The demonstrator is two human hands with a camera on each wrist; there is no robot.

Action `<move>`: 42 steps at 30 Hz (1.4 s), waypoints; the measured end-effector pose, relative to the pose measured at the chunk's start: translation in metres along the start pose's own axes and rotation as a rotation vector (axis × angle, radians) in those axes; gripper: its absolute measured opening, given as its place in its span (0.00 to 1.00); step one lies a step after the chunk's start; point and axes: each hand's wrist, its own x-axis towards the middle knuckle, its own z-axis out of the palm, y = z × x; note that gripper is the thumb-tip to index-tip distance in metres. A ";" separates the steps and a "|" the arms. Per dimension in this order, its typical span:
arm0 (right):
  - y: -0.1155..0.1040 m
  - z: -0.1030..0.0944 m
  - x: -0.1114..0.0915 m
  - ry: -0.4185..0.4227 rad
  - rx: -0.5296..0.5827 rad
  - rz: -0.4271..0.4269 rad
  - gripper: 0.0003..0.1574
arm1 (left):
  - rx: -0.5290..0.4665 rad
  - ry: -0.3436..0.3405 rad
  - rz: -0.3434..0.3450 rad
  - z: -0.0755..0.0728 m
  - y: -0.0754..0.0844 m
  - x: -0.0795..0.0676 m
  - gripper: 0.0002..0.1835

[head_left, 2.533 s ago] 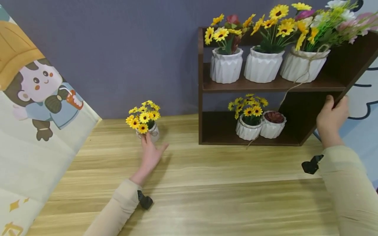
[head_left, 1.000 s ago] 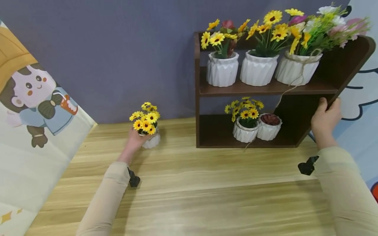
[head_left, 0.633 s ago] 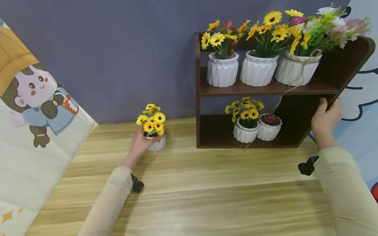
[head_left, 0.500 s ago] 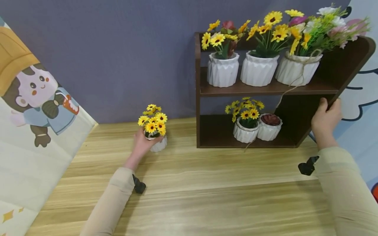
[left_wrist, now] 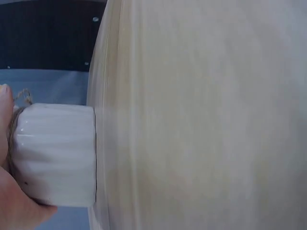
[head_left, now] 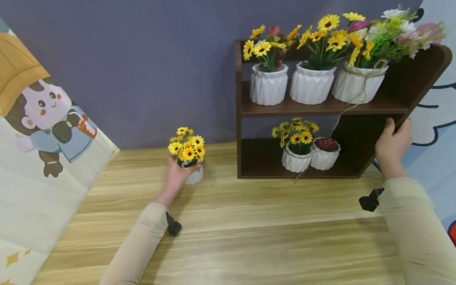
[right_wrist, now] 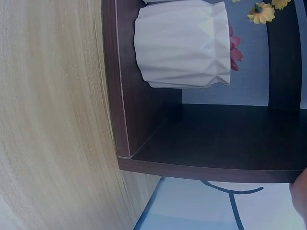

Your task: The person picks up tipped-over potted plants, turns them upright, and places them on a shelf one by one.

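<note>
My left hand (head_left: 176,173) grips a small white flowerpot (head_left: 195,176) with yellow daisies near its rim, thumb on the near side. Twine circles the pot's neck, and in the left wrist view the base of the white pot (left_wrist: 57,155) sits right at the tabletop. Farther right, my right hand (head_left: 393,144) holds the right side panel of a dark brown two-tier shelf (head_left: 324,111), thumb on the inner face. In the right wrist view only a sliver of the right hand (right_wrist: 300,194) shows at the panel edge.
Three white pots of mixed flowers, one of them a twine-tied pot (head_left: 361,83), stand on the upper tier. Below are a daisy pot (head_left: 297,158) and a succulent pot (head_left: 325,154). A grey-blue wall (head_left: 160,71) backs the wooden table (head_left: 249,237); a cartoon-printed sheet (head_left: 39,166) lines the left.
My left hand went from fingertips at the pot's front to a grip around its left side. The daisy pot then slid a little right with it. My right hand stays on the shelf.
</note>
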 end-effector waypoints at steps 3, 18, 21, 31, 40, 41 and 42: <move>0.000 0.000 -0.001 -0.003 -0.004 -0.008 0.14 | 0.001 0.042 -0.021 0.004 0.004 -0.005 0.55; -0.002 0.000 -0.003 -0.011 -0.018 -0.025 0.15 | 0.067 0.010 0.016 0.011 0.032 -0.036 0.57; 0.001 0.000 -0.002 -0.001 -0.004 -0.016 0.15 | 0.101 -0.042 0.022 0.013 0.040 -0.044 0.58; -0.003 -0.001 -0.001 -0.009 0.014 -0.008 0.12 | 0.148 -0.119 0.120 0.028 0.066 -0.073 0.53; -0.003 -0.001 -0.002 -0.020 0.016 0.004 0.15 | 0.168 -0.166 0.205 0.052 0.083 -0.092 0.57; -0.003 -0.001 -0.002 -0.021 0.011 0.002 0.16 | 0.178 -0.175 0.213 0.055 0.084 -0.093 0.58; -0.004 -0.001 -0.002 -0.026 0.012 0.003 0.16 | 0.188 -0.181 0.216 0.058 0.086 -0.095 0.60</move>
